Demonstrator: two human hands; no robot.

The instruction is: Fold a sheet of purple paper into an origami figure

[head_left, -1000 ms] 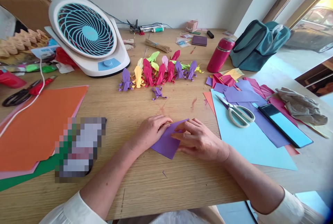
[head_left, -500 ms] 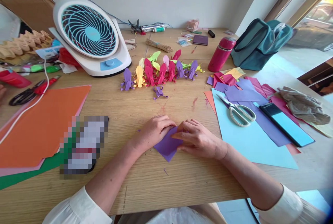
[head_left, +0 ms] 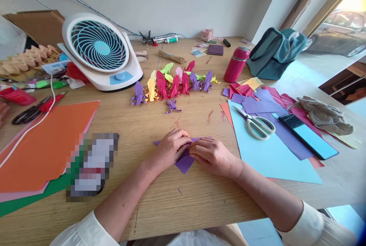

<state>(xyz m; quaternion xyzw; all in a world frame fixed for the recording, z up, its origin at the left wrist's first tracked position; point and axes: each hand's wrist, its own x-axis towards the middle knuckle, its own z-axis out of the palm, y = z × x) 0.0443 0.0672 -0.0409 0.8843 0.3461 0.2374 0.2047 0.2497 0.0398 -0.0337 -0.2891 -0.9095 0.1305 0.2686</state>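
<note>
A purple sheet of paper (head_left: 185,165), partly folded, lies on the wooden table in front of me. My left hand (head_left: 172,146) grips its middle from the left with bent fingers. From the right, my right hand (head_left: 212,155) pinches the same paper, and the fingertips of both hands nearly meet. One pointed corner shows toward me; thin purple edges stick out behind the hands, and the rest of the paper is covered. Beyond the hands sits a small purple folded-paper figure (head_left: 173,106), in front of several similar colourful paper figures (head_left: 175,85).
White-handled scissors (head_left: 259,124) lie on a light blue sheet (head_left: 251,162) at right, near purple scraps and a dark-edged phone-like slab (head_left: 309,135). A red flask (head_left: 236,65) and teal bag (head_left: 274,55) stand behind. At left are a fan (head_left: 100,51), orange paper (head_left: 51,147) and a blurred-out object (head_left: 91,169).
My right hand's fingers have closed in on the paper's middle, beside the left fingertips. Less of the front corner shows, and a purple edge now appears behind the right hand. The view has shifted slightly.
</note>
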